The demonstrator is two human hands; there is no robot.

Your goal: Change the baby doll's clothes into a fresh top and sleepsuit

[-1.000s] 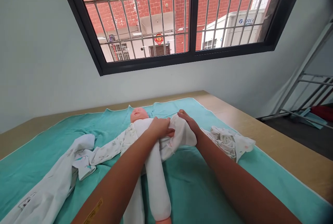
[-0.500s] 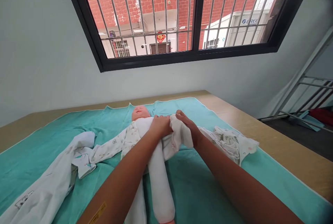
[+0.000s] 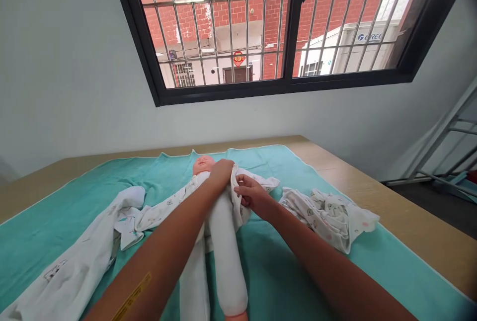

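A baby doll (image 3: 203, 163) lies on its back, head toward the window, with its white legs (image 3: 227, 256) stretched toward me. It has on a white printed baby shirt (image 3: 179, 197), whose sleeves reach out to both sides. My left hand (image 3: 222, 172) is closed on the shirt's edge at the doll's chest; its fingertips are partly hidden. With bent fingers, my right hand (image 3: 253, 194) pinches the shirt's fabric at the doll's side, just below the sleeve (image 3: 263, 180) on the right. My forearms cover part of the doll's body.
A teal cloth (image 3: 283, 271) covers much of the wooden table (image 3: 346, 182). White baby clothing (image 3: 85, 246) lies stretched out at left, and a crumpled printed garment (image 3: 331, 214) at right. Beyond the table are a wall and a barred window (image 3: 223, 92). A metal frame (image 3: 443, 137) stands at far right.
My right hand has let go of the bunched sleeve and moved left and down to the shirt's side. The sleeve now extends to the right. The view has shifted slightly.
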